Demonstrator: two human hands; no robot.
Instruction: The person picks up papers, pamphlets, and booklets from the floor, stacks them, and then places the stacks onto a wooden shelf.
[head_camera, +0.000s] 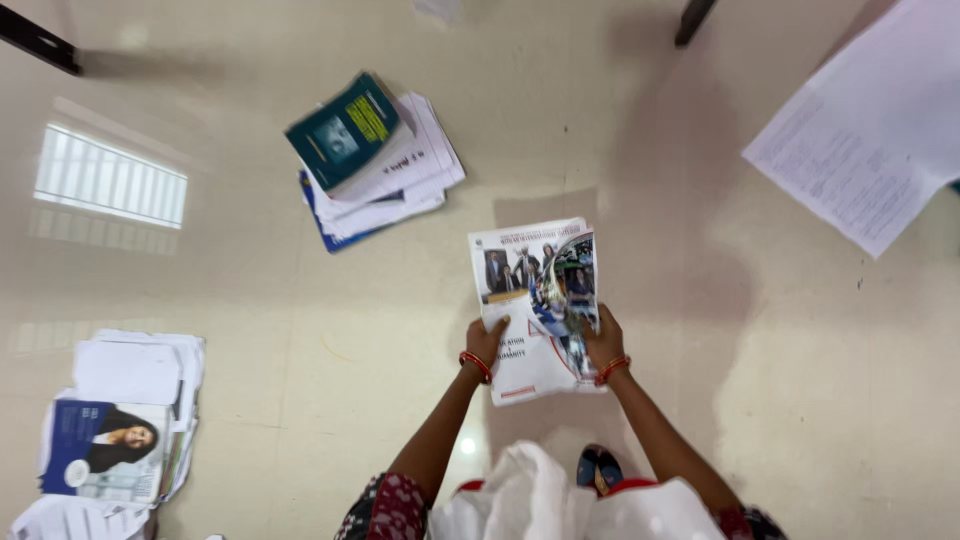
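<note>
I hold a stack of glossy magazines (527, 300) above the pale floor, at the middle of the view. My left hand (487, 343) grips the stack's lower left edge. My right hand (604, 340) grips its right side, where the top magazine's cover curls upward. Red bangles ring both wrists. The covers show photographs of people on white and blue.
A pile of booklets topped by a dark green book (346, 131) lies on the floor ahead left. Another pile of papers with a blue magazine (100, 447) sits at lower left. Large white sheets (866, 130) lie at upper right. Dark furniture legs (693, 20) stand at the top.
</note>
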